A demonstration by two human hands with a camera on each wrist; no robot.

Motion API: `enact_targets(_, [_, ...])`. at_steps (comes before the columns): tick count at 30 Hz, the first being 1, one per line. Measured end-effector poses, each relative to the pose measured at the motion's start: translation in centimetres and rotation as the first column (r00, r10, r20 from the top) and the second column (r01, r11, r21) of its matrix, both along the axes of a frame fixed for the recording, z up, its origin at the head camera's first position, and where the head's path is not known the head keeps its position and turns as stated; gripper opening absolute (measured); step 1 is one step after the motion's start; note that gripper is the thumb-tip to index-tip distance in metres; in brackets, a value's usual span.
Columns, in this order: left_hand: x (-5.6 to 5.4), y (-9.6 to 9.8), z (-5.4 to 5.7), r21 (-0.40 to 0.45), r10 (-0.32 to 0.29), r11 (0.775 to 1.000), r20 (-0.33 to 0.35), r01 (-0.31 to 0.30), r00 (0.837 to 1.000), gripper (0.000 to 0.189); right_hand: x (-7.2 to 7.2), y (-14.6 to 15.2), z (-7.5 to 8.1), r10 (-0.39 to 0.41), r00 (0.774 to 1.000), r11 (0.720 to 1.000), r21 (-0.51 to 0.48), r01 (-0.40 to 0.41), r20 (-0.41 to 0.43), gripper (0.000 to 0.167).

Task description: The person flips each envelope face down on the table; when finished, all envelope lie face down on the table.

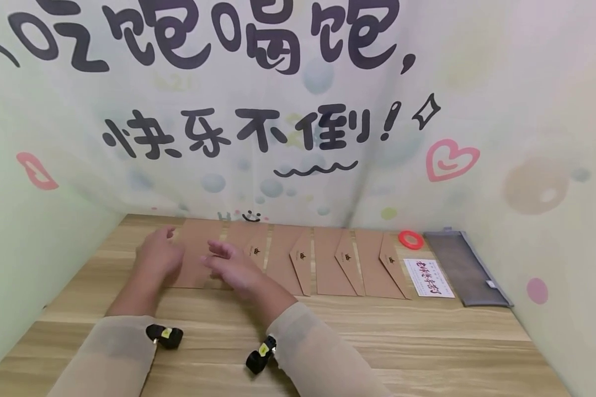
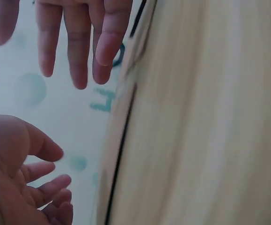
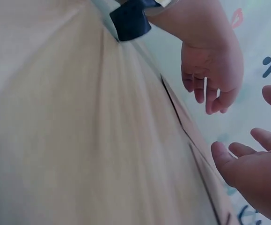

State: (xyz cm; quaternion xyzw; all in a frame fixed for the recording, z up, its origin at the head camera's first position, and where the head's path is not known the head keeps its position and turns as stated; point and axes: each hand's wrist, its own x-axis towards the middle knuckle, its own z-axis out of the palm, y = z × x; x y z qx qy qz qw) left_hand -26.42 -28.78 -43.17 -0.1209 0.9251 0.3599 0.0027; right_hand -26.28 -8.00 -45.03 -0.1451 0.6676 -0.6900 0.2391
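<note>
Head view | left hand and right hand hovered loose-fingered, empty, over leftmost kraft envelope | likely between envelopes | next: pinch an edge cleanly

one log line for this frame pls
left hand: open, over leftmost envelope | right hand: open, empty | envelope row flat on table | red ring far right

The head view looks forward and down from above the table, taking in both hands and the wall. Each wrist view sits close and low along the tabletop (blurred), facing the opposite hand; all three share both hands.
</note>
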Motion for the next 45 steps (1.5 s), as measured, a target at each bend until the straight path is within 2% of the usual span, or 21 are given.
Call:
enact_targets(2, [-0.3,0.9,0.2,0.1,-0.001,0.995,-0.013,0.002,1.0,0.069,-0.2,0.7,0.4,-0.024,1.0,1.0,0.004,0.024,-0.012,0.054])
enact_targets(5, [-0.4,2.5,0.4,0.238,-0.024,0.971,-0.028,0.03,0.999,0.069,-0.6,2.2,0.7,-0.052,0.998,0.998,0.029,0.053,-0.046,0.053])
enact_targets(12, [-0.7,6.5,0.6,0.333,-0.063,0.939,-0.083,0.088,0.995,0.066,-1.7,7.2,1.3,-0.088,0.988,0.984,0.142,0.106,-0.127,0.055])
enact_targets(16, [-1.1,8.5,0.7,0.388,-0.061,0.917,-0.09,0.091,0.994,0.065,-2.5,9.2,1.1,-0.131,0.982,0.973,0.171,0.154,-0.139,0.057])
enact_targets(21, [-1.1,9.7,0.7,0.387,-0.073,0.916,-0.1,0.107,0.992,0.065,-3.0,10.3,0.5,-0.193,0.975,0.972,0.117,0.205,-0.106,0.059])
enact_targets(28, [-0.7,9.3,0.3,0.341,-0.11,0.933,-0.035,0.115,0.993,0.066,-3.0,10.2,0.0,-0.187,0.982,0.979,0.076,0.189,-0.028,0.061])
enact_targets(34, [-0.6,8.9,0.3,0.316,-0.134,0.94,-0.005,0.128,0.991,0.066,-2.9,10.0,0.0,-0.189,0.981,0.977,0.089,0.191,-0.039,0.059])
enact_targets(45, [-0.2,9.2,0.0,0.273,-0.176,0.947,0.002,0.169,0.984,0.06,-2.6,10.1,0.0,-0.174,0.984,0.979,0.098,0.177,-0.036,0.058])
